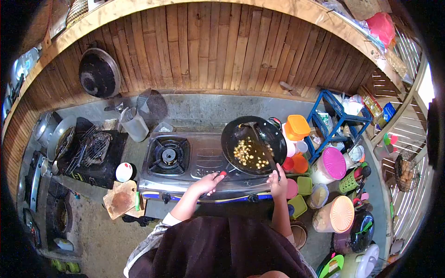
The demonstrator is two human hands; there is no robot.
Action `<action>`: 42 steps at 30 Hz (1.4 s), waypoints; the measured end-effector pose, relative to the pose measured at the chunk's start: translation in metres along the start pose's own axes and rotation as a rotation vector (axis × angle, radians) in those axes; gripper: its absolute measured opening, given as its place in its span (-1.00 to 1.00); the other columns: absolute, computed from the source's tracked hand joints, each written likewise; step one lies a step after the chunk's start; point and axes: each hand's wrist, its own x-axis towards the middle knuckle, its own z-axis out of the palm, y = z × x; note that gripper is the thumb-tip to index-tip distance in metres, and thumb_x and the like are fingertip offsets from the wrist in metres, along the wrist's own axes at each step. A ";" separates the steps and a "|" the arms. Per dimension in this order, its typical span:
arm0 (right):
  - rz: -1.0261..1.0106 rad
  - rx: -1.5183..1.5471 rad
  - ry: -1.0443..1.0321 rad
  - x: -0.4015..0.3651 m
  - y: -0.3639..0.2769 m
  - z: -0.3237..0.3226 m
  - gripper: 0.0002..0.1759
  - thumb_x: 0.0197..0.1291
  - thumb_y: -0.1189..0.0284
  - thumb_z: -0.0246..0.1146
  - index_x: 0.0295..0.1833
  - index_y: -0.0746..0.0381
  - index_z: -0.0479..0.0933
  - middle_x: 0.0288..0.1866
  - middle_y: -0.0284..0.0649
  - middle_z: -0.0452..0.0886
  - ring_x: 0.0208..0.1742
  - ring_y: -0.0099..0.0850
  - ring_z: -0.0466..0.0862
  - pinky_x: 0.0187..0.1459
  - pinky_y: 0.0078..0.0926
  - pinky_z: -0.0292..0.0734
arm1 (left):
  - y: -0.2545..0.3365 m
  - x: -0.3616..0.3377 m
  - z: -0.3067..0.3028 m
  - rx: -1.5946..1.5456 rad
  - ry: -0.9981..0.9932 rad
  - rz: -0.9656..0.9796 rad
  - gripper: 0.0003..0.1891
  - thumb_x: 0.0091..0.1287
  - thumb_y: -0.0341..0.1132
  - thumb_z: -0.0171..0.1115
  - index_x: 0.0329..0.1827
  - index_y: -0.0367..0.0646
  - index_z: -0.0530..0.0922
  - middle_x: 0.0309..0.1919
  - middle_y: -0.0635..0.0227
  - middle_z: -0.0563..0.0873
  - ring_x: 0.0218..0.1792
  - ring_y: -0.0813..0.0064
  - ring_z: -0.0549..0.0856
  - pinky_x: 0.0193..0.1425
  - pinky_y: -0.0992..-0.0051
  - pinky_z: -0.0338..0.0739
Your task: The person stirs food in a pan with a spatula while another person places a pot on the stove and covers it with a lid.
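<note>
A dark wok (pixel 229 135) sits over the right side of the gas stove (pixel 204 160), with small pale and browned pieces of food (pixel 244 149) in oil. My left hand (pixel 205 185) is closed around the wok's handle (pixel 223 173), which shows red near the pan. My right hand (pixel 278 184) is closed on the handle of a spatula (pixel 260 139), whose blade reaches into the far part of the wok. The food lies mostly in the wok's left and lower parts. Left of the wok, the other burner (pixel 168 156) holds no pan.
Several lidded containers, including an orange one (pixel 297 127) and a pink-lidded one (pixel 333 163), crowd the right side near a blue rack (pixel 340 116). Wooden cutting boards (pixel 120 200) with a green-handled knife (pixel 137 201) lie left. A grill rack (pixel 95 146) stands farther left.
</note>
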 end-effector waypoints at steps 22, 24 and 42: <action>-0.085 -0.036 0.125 -0.045 -0.018 -0.053 -0.71 0.32 0.47 0.01 0.12 0.24 0.45 -0.61 -0.47 0.34 -0.64 -0.71 0.30 -0.62 -0.73 0.21 | 0.002 -0.003 0.000 -0.007 -0.010 -0.003 -0.52 0.38 0.04 -0.06 0.12 -0.19 0.32 -0.69 0.43 0.43 -0.72 0.62 0.43 -0.73 0.61 0.31; -0.050 -0.081 0.135 -0.052 -0.024 -0.067 -0.73 0.31 0.46 0.03 0.07 0.27 0.46 -0.52 -0.42 0.41 -0.59 -0.70 0.34 -0.57 -0.71 0.26 | 0.004 -0.004 0.000 -0.004 0.003 0.005 -0.55 0.39 0.03 -0.07 0.07 -0.19 0.33 -0.68 0.44 0.43 -0.72 0.63 0.43 -0.72 0.61 0.32; 0.096 -0.155 0.323 -0.098 -0.075 -0.119 -0.72 0.33 0.28 0.05 -0.15 0.24 0.57 -0.69 -0.47 0.34 -0.76 -0.72 0.24 -0.72 -0.73 0.07 | -0.010 0.011 -0.002 0.010 -0.029 0.009 -0.49 0.40 0.00 -0.07 0.23 -0.20 0.27 -0.68 0.41 0.45 -0.72 0.60 0.47 -0.71 0.60 0.36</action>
